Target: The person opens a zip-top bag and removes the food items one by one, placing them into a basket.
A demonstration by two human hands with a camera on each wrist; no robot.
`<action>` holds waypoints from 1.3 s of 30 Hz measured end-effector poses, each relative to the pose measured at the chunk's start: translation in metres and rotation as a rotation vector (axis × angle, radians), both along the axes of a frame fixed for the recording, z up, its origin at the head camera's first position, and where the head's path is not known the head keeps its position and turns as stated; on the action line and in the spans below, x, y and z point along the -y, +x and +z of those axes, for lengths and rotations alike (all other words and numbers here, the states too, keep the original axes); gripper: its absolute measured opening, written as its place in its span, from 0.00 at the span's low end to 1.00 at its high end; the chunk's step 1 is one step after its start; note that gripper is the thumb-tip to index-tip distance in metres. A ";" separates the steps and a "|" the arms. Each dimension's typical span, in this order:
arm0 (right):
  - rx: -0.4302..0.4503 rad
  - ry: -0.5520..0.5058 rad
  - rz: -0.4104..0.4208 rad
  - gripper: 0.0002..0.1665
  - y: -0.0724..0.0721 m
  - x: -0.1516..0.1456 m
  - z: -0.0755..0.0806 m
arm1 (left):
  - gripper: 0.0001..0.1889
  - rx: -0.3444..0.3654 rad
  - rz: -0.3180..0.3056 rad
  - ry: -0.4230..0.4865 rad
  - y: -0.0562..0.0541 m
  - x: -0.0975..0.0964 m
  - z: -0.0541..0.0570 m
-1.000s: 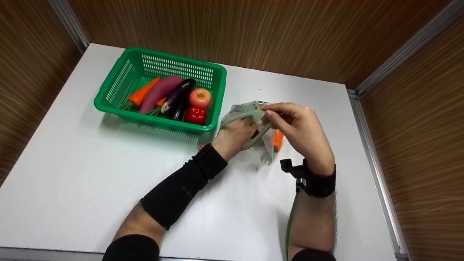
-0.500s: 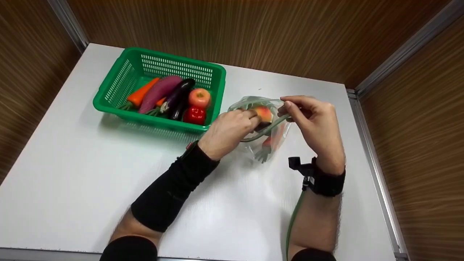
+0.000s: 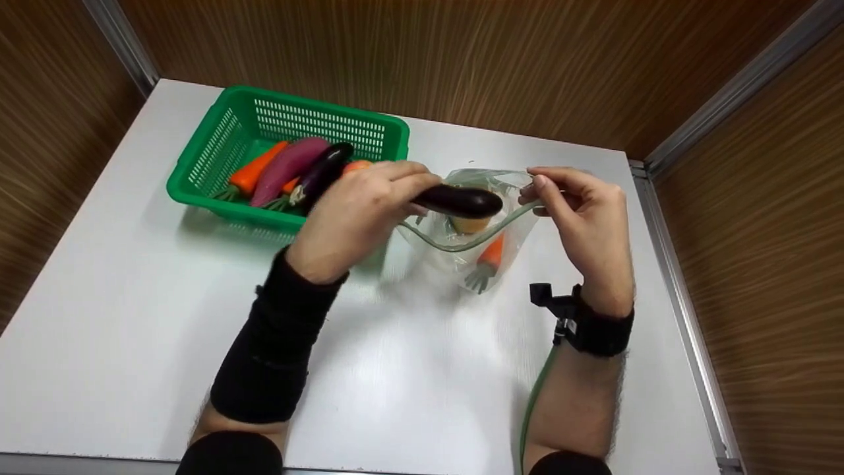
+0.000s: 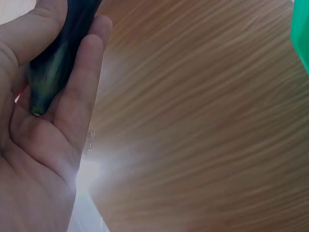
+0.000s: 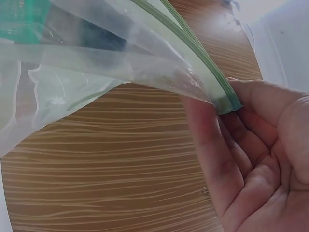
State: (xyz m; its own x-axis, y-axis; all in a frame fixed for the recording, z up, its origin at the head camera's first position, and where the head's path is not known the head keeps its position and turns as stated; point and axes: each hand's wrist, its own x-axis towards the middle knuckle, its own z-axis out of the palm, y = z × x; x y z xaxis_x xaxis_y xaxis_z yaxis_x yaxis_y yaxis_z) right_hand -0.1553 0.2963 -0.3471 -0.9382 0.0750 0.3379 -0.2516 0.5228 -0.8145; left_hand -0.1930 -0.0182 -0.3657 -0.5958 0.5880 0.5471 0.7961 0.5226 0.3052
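My left hand (image 3: 362, 214) grips a dark purple eggplant (image 3: 461, 200), whose rounded end points right above the mouth of a clear zip bag (image 3: 432, 254). In the left wrist view the eggplant's green stem end (image 4: 46, 87) lies against the fingers, with the thumb across it. My right hand (image 3: 583, 211) pinches the right corner of the bag's green rim, as the right wrist view also shows at the zip strip (image 5: 203, 53). Inside the bag are a carrot (image 3: 491, 254) and a yellowish round fruit (image 3: 469, 225), partly hidden by the eggplant.
A green basket (image 3: 217, 198) stands at the back left. It holds a carrot (image 3: 260, 165), a purple sweet potato (image 3: 290, 170), another eggplant (image 3: 323, 173) and an apple (image 3: 357, 166) mostly behind my left hand. Wood-grain panels (image 3: 461, 72) wall the white table (image 3: 409, 389).
My left hand has come up and left out of the bag, bringing the eggplant with it. The right hand has shifted right and slightly up, stretching the bag's mouth wider.
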 end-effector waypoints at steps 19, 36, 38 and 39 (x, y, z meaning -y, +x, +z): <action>-0.007 -0.028 0.000 0.13 0.000 -0.005 0.000 | 0.27 0.125 0.344 0.311 -0.035 0.091 0.004; -0.010 -0.040 0.016 0.12 -0.002 -0.003 -0.002 | 0.22 0.437 0.682 0.221 -0.086 0.149 -0.049; -0.012 -0.038 0.018 0.12 -0.002 -0.003 -0.002 | 0.22 0.462 0.695 0.201 -0.088 0.153 -0.053; -0.013 -0.037 0.018 0.12 -0.003 -0.003 -0.002 | 0.21 0.475 0.699 0.192 -0.089 0.154 -0.056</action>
